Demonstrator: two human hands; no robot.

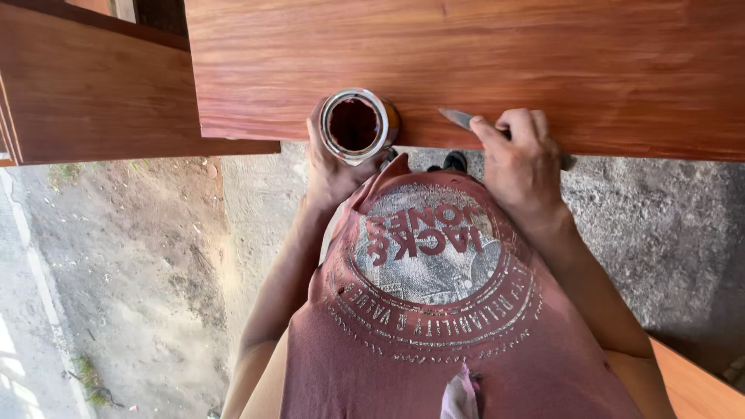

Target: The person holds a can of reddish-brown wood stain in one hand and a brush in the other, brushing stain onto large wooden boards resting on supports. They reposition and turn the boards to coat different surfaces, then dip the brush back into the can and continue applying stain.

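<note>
Putty knife (458, 119) with a thin grey blade is in the right hand (521, 167), whose grip is clenched around the handle; the blade tip lies on the near edge of the reddish wooden panel (543, 62). Left hand (330, 167) has its grip wrapped around a small open tin (357, 126) of dark red-brown filler, held just at the same panel edge. Both hands are near each other. Below is rough concrete floor (667, 225), and a second wooden panel (93, 93) stands on the left.

Reddish-brown streaked grain on the wood panel (481, 62); silver tin (358, 126) holding dark red-brown liquid; grey blade (456, 118); maroon shirt (442, 326) with silvery round print; grey speckled floor (660, 233).
</note>
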